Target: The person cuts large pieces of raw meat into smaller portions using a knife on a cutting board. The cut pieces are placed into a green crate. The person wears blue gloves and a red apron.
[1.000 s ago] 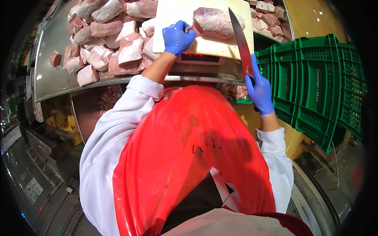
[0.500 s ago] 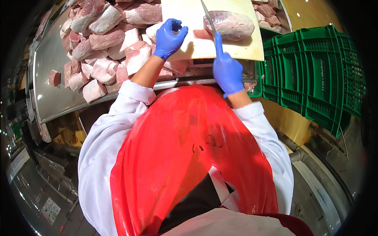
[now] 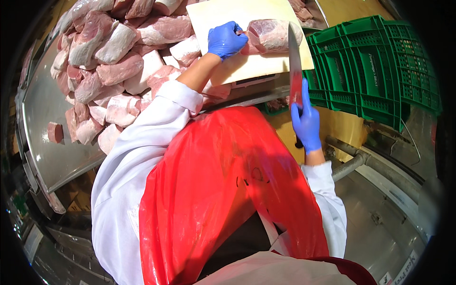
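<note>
A pale pink piece of meat (image 3: 273, 37) lies lengthwise on the white cutting board (image 3: 228, 70). At its left end, my left hand (image 3: 227, 41), in a blue glove, is closed with the fingertips gripping a flap of the meat. My right hand (image 3: 308, 124), also gloved in blue, holds a long knife (image 3: 295, 66) by its handle, index finger stretched along the blade. The blade points away from me, its tip beside the meat's right end. Most of the handle is hidden by the hand.
Left of the board, a large heap of meat pieces (image 3: 118, 69) covers much of the metal table (image 3: 42, 114), with one small piece (image 3: 55, 132) apart. Green plastic crates (image 3: 365, 71) stand at the right. More meat (image 3: 300, 10) lies beyond the board.
My left hand has moved right and closed on the meat's left end. The knife has gone from that end to the right end, my right hand drawing back nearer to me.
</note>
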`<state>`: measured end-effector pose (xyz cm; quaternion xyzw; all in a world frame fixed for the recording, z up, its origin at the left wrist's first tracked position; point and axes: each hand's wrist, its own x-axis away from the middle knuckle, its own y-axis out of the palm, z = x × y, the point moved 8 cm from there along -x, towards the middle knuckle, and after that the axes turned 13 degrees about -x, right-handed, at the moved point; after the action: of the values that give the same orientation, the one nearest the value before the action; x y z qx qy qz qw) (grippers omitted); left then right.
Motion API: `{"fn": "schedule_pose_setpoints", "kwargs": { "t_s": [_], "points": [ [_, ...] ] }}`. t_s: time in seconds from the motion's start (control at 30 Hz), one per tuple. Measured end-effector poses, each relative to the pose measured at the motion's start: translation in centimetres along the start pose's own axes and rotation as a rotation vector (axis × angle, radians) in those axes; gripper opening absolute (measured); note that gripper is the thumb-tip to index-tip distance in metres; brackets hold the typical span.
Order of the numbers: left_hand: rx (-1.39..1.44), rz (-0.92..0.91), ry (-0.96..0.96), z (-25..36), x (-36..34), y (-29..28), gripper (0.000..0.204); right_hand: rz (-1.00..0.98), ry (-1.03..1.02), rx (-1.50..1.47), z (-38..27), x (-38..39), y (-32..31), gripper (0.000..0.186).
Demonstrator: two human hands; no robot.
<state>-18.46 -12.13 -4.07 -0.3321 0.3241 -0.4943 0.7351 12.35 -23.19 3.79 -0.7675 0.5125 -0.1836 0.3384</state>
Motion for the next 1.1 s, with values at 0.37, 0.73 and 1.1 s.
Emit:
{"fn": "schedule_pose_setpoints", "kwargs": {
  "t_s": [0.37, 0.73, 1.1],
  "points": [
    [0.131, -0.045, 0.180, -0.2, 0.1, 0.0, 0.026, 0.241, 0.034, 0.370, -4.8, -20.3, 8.6, 0.075],
    [0.038, -0.126, 0.229, -1.5, -1.8, -1.2, 0.040, -0.168, 0.248, 0.425, -9.3, 1.5, 8.1, 0.083],
    [0.133, -0.348, 0.146, 2.8, 0.6, 0.0, 0.056, 0.236, 0.163, 0.077, -8.7, -5.9, 2.0, 0.074]
  ]
}}
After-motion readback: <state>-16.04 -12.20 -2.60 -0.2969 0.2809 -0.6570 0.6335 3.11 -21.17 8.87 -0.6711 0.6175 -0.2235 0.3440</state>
